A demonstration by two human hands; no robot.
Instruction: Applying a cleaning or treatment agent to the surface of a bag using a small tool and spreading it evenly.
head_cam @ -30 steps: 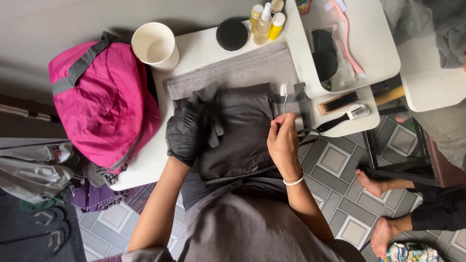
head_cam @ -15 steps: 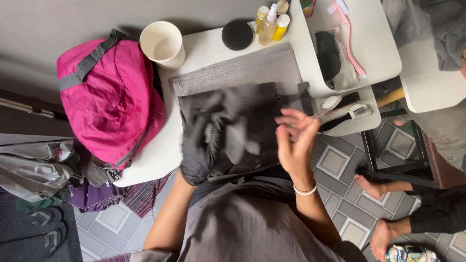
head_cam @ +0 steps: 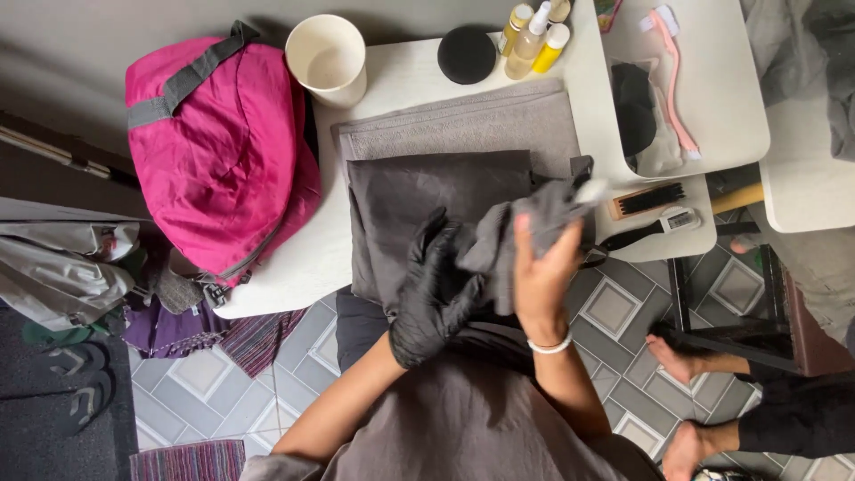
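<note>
**A grey cloth is held in two hands**

A small grey cloth (head_cam: 521, 233) is gripped by the bare right hand (head_cam: 541, 283), with the fingers closed around it. The same cloth is touched by the left hand (head_cam: 436, 294), which is covered by a black glove; its fingers are spread open. The cloth is held above a dark folded towel (head_cam: 427, 191) on the white tabletop (head_cam: 294, 267). A pink bag (head_cam: 214, 142) is seen at the left.
</note>
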